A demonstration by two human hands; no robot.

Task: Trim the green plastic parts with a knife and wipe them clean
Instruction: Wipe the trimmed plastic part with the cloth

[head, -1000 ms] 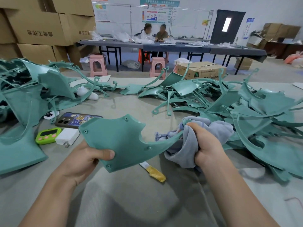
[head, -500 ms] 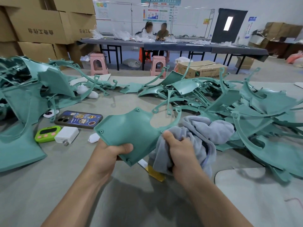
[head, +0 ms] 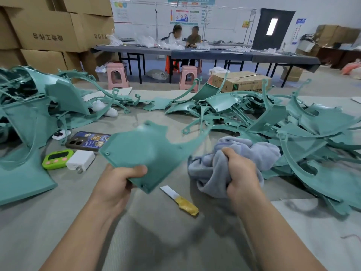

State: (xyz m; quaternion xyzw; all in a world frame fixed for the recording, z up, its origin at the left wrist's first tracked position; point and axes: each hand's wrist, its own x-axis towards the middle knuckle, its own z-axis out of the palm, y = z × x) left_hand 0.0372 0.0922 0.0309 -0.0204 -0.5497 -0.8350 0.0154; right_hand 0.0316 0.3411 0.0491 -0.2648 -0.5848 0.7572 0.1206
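Observation:
My left hand (head: 117, 182) grips the near corner of a flat green plastic part (head: 148, 151) and holds it above the table, its thin curved arm reaching right. My right hand (head: 241, 173) clutches a bunched grey cloth (head: 252, 151) just right of the part, apart from its surface. A knife (head: 180, 200) with a white blade and yellow-wrapped handle lies on the table between my hands, below the part.
Heaps of green plastic parts lie at the left (head: 29, 118) and the right (head: 293, 133). A phone (head: 88, 140), a green timer (head: 57, 159) and a white charger (head: 81, 160) lie left of the held part. Cardboard boxes (head: 48, 32) and two seated people are behind.
The cloth has come off the green part and my right hand has drawn back to the right. My left hand keeps its grip, and the part now lies flatter.

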